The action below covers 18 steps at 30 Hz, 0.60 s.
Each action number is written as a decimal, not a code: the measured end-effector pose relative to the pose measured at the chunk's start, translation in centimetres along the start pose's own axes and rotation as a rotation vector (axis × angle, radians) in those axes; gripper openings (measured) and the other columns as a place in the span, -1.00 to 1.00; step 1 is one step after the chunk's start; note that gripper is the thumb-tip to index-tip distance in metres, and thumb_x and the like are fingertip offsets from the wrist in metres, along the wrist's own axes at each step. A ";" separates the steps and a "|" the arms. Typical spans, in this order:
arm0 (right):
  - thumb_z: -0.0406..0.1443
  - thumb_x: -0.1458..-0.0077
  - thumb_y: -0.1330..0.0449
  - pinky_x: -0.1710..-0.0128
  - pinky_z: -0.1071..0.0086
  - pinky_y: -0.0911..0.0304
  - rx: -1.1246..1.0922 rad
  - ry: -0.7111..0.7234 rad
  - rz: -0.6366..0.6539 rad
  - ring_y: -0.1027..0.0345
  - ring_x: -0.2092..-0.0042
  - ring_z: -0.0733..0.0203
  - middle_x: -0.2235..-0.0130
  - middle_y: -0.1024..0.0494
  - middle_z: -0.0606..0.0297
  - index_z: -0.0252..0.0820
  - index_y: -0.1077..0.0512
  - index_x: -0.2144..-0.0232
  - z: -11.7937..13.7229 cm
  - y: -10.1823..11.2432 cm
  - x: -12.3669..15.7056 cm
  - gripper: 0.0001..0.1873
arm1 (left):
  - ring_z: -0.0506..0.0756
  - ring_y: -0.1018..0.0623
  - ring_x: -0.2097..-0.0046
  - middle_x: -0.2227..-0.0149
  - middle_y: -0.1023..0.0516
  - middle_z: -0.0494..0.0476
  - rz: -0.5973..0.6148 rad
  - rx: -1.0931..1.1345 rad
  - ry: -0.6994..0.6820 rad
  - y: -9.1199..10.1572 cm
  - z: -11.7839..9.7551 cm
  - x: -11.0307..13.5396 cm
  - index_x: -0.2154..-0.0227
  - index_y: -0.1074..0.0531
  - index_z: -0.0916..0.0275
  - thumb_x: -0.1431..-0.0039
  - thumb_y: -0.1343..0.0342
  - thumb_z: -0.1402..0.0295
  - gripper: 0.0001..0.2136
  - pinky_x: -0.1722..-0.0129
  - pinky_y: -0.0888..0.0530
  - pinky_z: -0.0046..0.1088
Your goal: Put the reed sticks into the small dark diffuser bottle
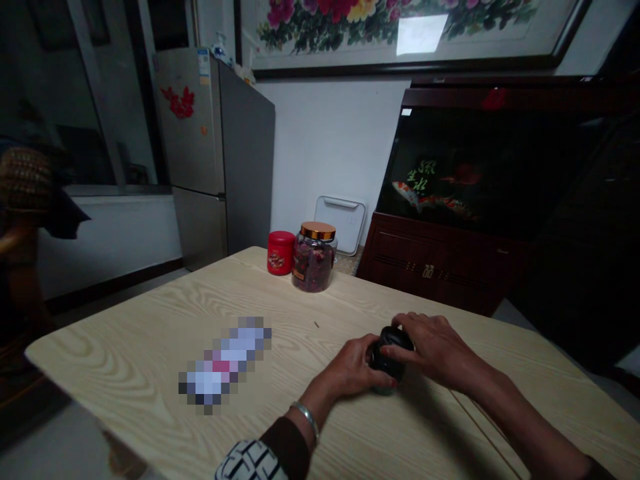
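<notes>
A small dark round container (389,357) stands on the pale wooden table (150,333). My left hand (353,367) wraps its side from the left, fingers closed around it. Over its black lid lies my right hand (435,347), fingers curled on the top. A silver bangle (306,417) sits on my left wrist. What is inside the container is hidden.
A red tin (281,253) and a glass jar with a gold lid (314,257) stand at the table's far edge. A blurred-out object (225,363) lies left of my hands. Behind are a grey fridge (220,153), a fish tank (480,167) on a dark cabinet, and a white board (341,223).
</notes>
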State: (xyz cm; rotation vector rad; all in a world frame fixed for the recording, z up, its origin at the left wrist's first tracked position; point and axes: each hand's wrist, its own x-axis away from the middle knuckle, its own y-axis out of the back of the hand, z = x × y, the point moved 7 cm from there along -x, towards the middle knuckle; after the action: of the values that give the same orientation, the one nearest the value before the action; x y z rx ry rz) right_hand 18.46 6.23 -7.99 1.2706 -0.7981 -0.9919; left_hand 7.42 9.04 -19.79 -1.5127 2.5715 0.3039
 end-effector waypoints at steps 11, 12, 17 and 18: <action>0.05 -0.15 -0.11 -0.14 -0.17 -0.10 -0.008 -0.044 0.050 -0.35 -0.09 -0.25 -0.09 -0.49 -0.11 -0.29 -0.35 -0.14 0.1 0.3 -0.3 -0.33 | 0.05 -0.41 0.27 0.26 -0.52 0.05 -0.013 -0.058 0.006 0.2 0.2 -0.1 0.09 -0.50 0.30 0.30 -0.48 0.32 -0.40 0.31 -0.31 -0.50; 0.01 -0.16 -0.11 -0.13 -0.17 -0.11 0.008 -0.038 0.058 -0.38 -0.06 -0.24 -0.05 -0.52 -0.09 -0.28 -0.39 -0.10 0.0 0.1 -0.4 -0.40 | 0.04 -0.40 0.28 0.28 -0.52 0.05 -0.020 -0.071 0.010 0.3 0.3 -0.1 0.09 -0.50 0.31 0.30 -0.48 0.31 -0.41 0.33 -0.30 -0.51; -0.23 0.02 -0.23 -0.28 0.01 -0.01 -0.181 0.144 0.152 -0.02 -0.35 -0.12 -0.37 -0.15 0.06 -0.10 -0.04 -0.37 0.6 -0.1 0.1 -0.08 | 0.04 -0.39 0.28 0.27 -0.51 0.06 -0.008 -0.072 -0.006 0.2 0.2 -0.1 0.03 -0.48 0.31 0.28 -0.48 0.27 -0.35 0.33 -0.29 -0.51; -0.20 0.04 -0.26 -0.28 0.01 -0.02 -0.188 0.127 0.149 0.02 -0.37 -0.12 -0.39 -0.09 0.05 -0.11 0.02 -0.39 0.5 0.0 0.2 -0.02 | 0.04 -0.38 0.29 0.28 -0.50 0.06 -0.019 -0.095 -0.008 0.3 0.2 -0.1 0.03 -0.48 0.30 0.29 -0.48 0.25 -0.34 0.34 -0.28 -0.51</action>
State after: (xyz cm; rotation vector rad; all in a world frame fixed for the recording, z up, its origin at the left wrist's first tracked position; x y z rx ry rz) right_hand 18.08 5.86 -7.94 1.0848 -0.6749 -0.8370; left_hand 7.20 9.34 -19.90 -1.5626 2.5687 0.4341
